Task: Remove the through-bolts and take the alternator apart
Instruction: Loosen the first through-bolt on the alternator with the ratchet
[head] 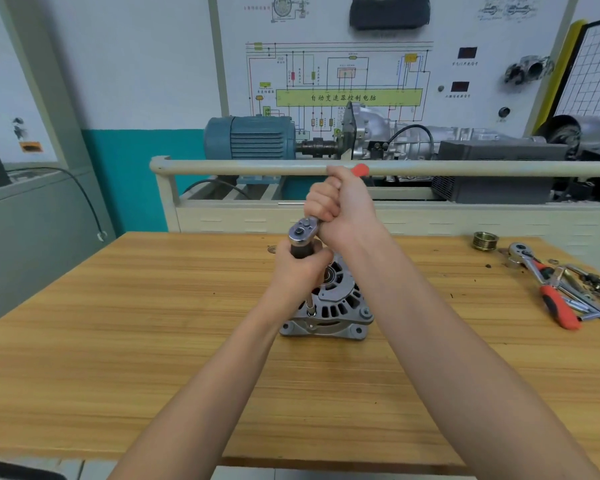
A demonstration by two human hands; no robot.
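Note:
A silver alternator (340,306) stands on end on the wooden table (118,323), its vented face up. A ratchet wrench (303,231) with a long extension and socket (310,308) stands upright on a through-bolt at the housing's near left edge. My left hand (300,268) grips the dark extension just under the ratchet head. My right hand (340,206) grips the ratchet's handle, whose red end (360,169) pokes out behind my fist. The bolt head itself is hidden by the socket.
At the table's right lie a second red-handled ratchet (548,289), several loose sockets and bars (593,292), and a brass-coloured pulley (485,240). Behind the table stands a training bench with a rail (222,167), a blue motor (250,136) and a gearbox.

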